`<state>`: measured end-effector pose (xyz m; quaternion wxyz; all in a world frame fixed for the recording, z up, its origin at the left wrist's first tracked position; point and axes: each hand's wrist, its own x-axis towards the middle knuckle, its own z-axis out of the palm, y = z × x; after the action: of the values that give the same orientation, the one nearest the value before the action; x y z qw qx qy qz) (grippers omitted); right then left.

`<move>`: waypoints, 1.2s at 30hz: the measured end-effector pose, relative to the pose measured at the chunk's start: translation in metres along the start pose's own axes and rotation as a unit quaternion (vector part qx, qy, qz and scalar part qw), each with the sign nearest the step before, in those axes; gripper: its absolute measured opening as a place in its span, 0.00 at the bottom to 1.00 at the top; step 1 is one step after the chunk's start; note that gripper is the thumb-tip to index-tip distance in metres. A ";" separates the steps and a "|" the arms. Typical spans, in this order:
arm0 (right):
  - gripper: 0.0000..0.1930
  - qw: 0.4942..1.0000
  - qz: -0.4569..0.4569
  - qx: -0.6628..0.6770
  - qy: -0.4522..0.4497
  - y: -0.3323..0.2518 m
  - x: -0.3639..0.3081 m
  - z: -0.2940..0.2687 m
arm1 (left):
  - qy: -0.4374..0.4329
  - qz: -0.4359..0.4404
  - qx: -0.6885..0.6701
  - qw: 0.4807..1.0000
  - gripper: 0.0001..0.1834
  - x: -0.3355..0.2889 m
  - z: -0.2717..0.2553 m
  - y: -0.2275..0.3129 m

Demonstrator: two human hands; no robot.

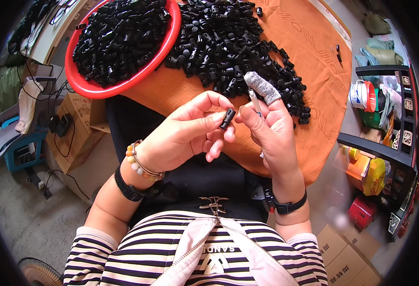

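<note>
Here, I'm watching the left grip (188,126) pinching a small black part (227,118) over the orange-covered surface (326,71), the right grip (272,127) clasping a slim pale tool (254,99) just beside it.

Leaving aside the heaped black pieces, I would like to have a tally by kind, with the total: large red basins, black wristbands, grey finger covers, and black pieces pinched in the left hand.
Large red basin: 1
Black wristbands: 2
Grey finger cover: 1
Black piece in the left hand: 1
Total: 5
</note>
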<state>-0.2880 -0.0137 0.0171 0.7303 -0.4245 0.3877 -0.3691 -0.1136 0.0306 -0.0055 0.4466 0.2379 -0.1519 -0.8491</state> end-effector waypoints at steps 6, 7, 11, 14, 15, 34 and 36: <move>0.28 0.999 -0.030 0.011 -0.035 0.008 0.002 -0.002 | 0.026 0.006 0.077 0.997 0.10 -0.001 0.007 -0.001; 0.28 0.999 -0.030 0.011 -0.036 0.008 0.002 0.000 | 0.046 0.019 0.116 0.992 0.10 -0.001 0.008 0.000; 0.26 0.999 -0.019 0.015 -0.041 0.008 0.003 0.003 | 0.045 0.035 0.188 0.980 0.12 0.000 0.007 -0.002; 0.26 0.999 -0.024 0.011 -0.032 0.007 0.002 0.002 | 0.052 0.019 0.086 0.995 0.13 -0.001 0.008 0.000; 0.26 0.999 -0.035 0.010 -0.021 0.007 0.002 0.002 | 0.045 0.019 0.068 0.997 0.13 -0.002 0.006 0.001; 0.22 0.988 -0.076 -0.123 -0.053 0.017 -0.015 0.007 | 0.062 0.049 -0.005 0.997 0.11 -0.007 0.005 0.003; 0.21 0.983 -0.102 -0.144 -0.046 0.016 -0.015 0.010 | 0.073 0.052 -0.001 0.996 0.10 -0.006 0.006 0.002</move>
<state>-0.2826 0.0080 0.0097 0.6370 -0.5787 0.3576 -0.3626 -0.1121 0.0351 0.0018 0.5004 0.2907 -0.1300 -0.8051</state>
